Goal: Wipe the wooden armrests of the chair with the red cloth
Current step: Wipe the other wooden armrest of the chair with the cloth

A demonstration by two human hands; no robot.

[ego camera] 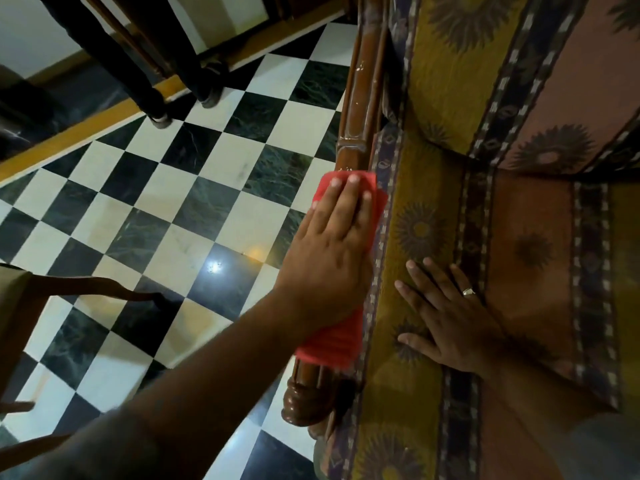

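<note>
Pressing flat on the red cloth (346, 336), the left hand (332, 247) lies with its fingers (353, 202) stretched out and close together, palm down, not curled around anything. The cloth is draped over the wooden armrest (360, 98) of the chair, covering its middle stretch; bare polished wood shows beyond the fingertips and again at the rounded carved end (304, 403) nearest the camera. The right hand (450, 317) rests open on the patterned seat cushion (533, 258) just beside the armrest, fingers spread wide and holding nothing, a ring (468, 292) on one finger. The cushion fabric carries yellow, rust and dark blue bands with sunflower-like motifs. Left of the chair, a black-and-white checkered floor (166, 216) shines with a bright reflected light spot. Dark furniture legs (152, 98) stand on it at upper left, well apart from the chair.
</note>
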